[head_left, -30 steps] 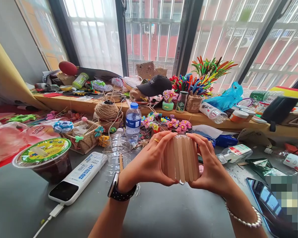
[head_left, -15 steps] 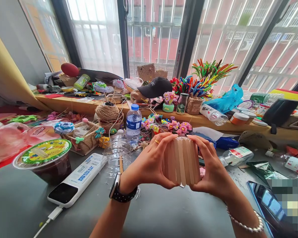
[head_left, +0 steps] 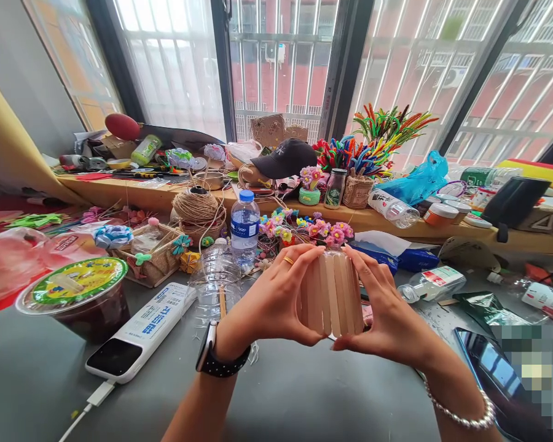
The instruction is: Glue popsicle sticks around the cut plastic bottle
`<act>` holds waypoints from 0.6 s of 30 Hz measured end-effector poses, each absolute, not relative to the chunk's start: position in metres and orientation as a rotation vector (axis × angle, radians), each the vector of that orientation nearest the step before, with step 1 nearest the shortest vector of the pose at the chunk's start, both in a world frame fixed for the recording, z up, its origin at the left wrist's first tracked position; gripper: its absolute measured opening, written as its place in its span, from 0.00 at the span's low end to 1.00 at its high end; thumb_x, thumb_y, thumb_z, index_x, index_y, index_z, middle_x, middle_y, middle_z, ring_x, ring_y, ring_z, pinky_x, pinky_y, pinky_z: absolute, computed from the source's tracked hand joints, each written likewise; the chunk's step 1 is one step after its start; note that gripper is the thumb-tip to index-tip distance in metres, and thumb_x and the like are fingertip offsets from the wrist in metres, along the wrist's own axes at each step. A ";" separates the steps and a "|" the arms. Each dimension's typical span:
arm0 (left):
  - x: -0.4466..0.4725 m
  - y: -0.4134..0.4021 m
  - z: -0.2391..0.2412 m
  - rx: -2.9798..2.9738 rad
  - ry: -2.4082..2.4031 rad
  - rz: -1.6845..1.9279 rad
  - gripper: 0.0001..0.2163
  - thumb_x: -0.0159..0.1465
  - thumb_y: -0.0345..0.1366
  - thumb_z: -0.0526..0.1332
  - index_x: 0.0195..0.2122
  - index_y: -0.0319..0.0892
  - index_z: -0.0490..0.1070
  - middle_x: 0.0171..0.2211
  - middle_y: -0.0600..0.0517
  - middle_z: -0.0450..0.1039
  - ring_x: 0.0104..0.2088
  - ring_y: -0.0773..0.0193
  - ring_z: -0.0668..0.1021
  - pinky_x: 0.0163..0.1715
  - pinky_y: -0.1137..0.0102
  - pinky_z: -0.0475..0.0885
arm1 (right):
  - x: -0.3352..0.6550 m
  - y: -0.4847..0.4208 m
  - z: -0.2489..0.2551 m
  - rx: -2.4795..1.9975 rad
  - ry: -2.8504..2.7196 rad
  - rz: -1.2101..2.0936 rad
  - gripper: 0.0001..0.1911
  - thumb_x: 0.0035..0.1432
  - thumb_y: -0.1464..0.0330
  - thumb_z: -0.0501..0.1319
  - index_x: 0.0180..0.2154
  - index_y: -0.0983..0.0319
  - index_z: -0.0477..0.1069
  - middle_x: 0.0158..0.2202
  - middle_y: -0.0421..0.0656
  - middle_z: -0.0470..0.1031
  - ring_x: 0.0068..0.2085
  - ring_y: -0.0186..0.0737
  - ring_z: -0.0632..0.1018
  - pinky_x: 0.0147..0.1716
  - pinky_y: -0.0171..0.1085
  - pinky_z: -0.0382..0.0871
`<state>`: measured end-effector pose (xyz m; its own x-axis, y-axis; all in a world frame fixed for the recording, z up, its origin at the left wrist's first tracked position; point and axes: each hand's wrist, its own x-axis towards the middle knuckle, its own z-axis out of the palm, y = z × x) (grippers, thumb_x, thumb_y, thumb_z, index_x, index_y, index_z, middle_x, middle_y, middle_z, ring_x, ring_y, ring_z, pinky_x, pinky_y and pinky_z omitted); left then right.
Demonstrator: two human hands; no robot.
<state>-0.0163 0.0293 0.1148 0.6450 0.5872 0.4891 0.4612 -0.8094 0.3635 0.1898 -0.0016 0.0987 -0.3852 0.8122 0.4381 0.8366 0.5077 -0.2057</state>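
Both my hands hold a small round holder (head_left: 332, 293) clad in upright pale wooden craft sticks, lifted above the grey table (head_left: 281, 399). My left hand (head_left: 276, 301), with a gold ring and a black watch on the wrist, wraps its left side. My right hand (head_left: 387, 310), with a bead bracelet on the wrist, presses the right side with thumb and fingers. Behind the holder stands a cluster of pink and yellow pipe-cleaner flowers (head_left: 320, 230).
A white power bank (head_left: 141, 331) on a cable, a lidded food bowl (head_left: 76, 294), an empty clear bottle (head_left: 214, 279), a water bottle (head_left: 245, 227) and a twine ball (head_left: 196, 205) lie left. A dark tablet (head_left: 488, 368) lies right. The wooden sill (head_left: 166, 193) is crowded with craft supplies.
The holder and both hands have shifted slightly left and down in view; the right fingers have slid a little along the sticks. The grip is otherwise the same.
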 end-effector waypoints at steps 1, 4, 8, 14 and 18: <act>-0.017 0.029 0.115 2.655 0.864 0.896 0.46 0.39 0.47 0.66 0.57 0.41 0.45 0.54 0.44 0.51 0.56 0.54 0.55 0.55 0.61 0.53 | 0.190 -0.002 0.099 -1.355 -2.268 -0.057 0.58 0.35 0.44 0.59 0.60 0.62 0.33 0.59 0.50 0.46 0.59 0.49 0.50 0.56 0.50 0.44; -0.018 0.028 0.117 2.655 0.873 0.875 0.46 0.39 0.47 0.66 0.57 0.41 0.45 0.54 0.44 0.51 0.55 0.54 0.56 0.55 0.61 0.53 | 0.188 -0.004 0.102 -1.351 -2.283 -0.030 0.60 0.32 0.42 0.58 0.60 0.62 0.33 0.60 0.50 0.45 0.60 0.50 0.49 0.56 0.50 0.44; -0.016 0.028 0.117 2.673 0.886 0.821 0.47 0.38 0.46 0.66 0.57 0.40 0.46 0.54 0.44 0.52 0.55 0.54 0.56 0.55 0.62 0.54 | 0.185 -0.008 0.105 -1.296 -2.344 -0.010 0.57 0.36 0.44 0.58 0.60 0.60 0.33 0.60 0.46 0.44 0.60 0.46 0.47 0.57 0.46 0.45; -0.012 0.027 0.115 2.732 0.865 0.799 0.47 0.37 0.46 0.67 0.57 0.38 0.47 0.54 0.44 0.52 0.54 0.53 0.55 0.55 0.62 0.54 | 0.184 -0.008 0.106 -1.264 -2.363 -0.005 0.52 0.40 0.49 0.59 0.60 0.61 0.35 0.60 0.46 0.46 0.59 0.44 0.48 0.56 0.45 0.46; -0.010 0.026 0.114 2.748 0.876 0.772 0.47 0.36 0.43 0.67 0.57 0.38 0.47 0.54 0.44 0.52 0.54 0.53 0.55 0.55 0.62 0.54 | 0.186 -0.007 0.106 -1.252 -2.323 0.061 0.50 0.37 0.53 0.62 0.58 0.61 0.42 0.57 0.46 0.52 0.56 0.45 0.54 0.54 0.43 0.51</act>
<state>-0.0104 0.0257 0.1141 0.6961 0.5769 0.4274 0.4966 -0.8168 0.2936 0.1855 -0.0068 0.1061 -0.4548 0.7943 0.4027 0.7720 0.5771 -0.2664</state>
